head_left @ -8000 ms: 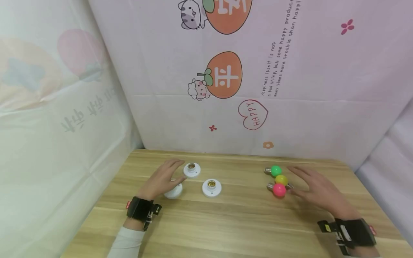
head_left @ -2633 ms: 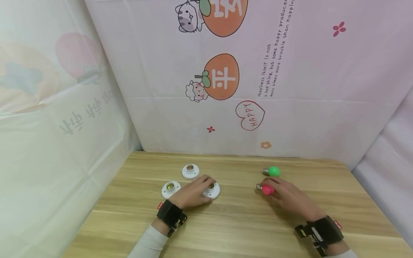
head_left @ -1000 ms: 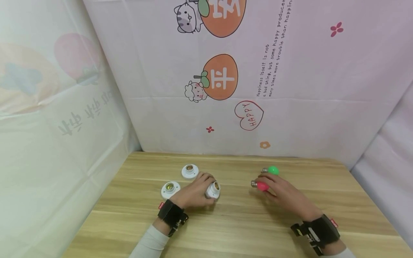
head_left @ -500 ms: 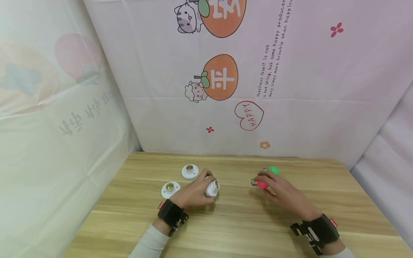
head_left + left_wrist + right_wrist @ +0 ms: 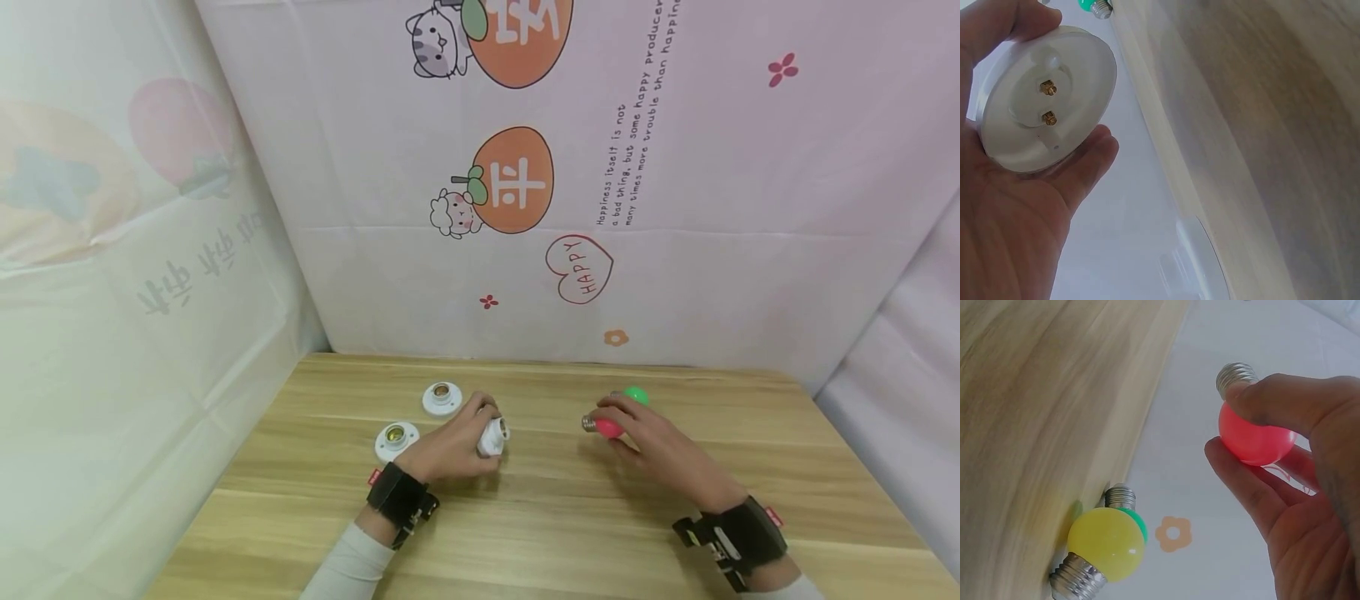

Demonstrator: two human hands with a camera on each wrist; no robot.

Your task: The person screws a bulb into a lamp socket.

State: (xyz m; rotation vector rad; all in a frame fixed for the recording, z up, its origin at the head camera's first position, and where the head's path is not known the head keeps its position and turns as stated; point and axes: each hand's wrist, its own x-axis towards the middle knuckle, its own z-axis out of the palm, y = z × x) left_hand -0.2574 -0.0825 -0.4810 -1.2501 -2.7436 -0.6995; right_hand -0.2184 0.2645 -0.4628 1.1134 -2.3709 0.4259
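In the head view my left hand [image 5: 456, 443] grips a white lamp holder [image 5: 491, 439], tilted so its socket mouth faces right. The left wrist view shows the underside of this lamp holder [image 5: 1079, 81] with two brass screws, thumb and fingers around its rim. To the right, my right hand [image 5: 663, 450] pinches a red light bulb [image 5: 609, 427], its metal screw base pointing left toward the holder, a gap between them. Thumb and fingers press the red bulb [image 5: 1254, 437] from opposite sides in the right wrist view, clear of the table.
Two more white lamp holders, a rear one [image 5: 442, 409] and a nearer one [image 5: 385, 450], stand upright left of my left hand. Behind my right hand lies a green bulb [image 5: 637, 395]; a yellow bulb [image 5: 1107, 544] lies by it, hidden in the head view. Cloth [image 5: 360, 292] hangs behind the table.
My left hand has moved from the left holder to the rightmost one, picked it up and tipped it rightward. My right hand has taken the red bulb and brought it left.
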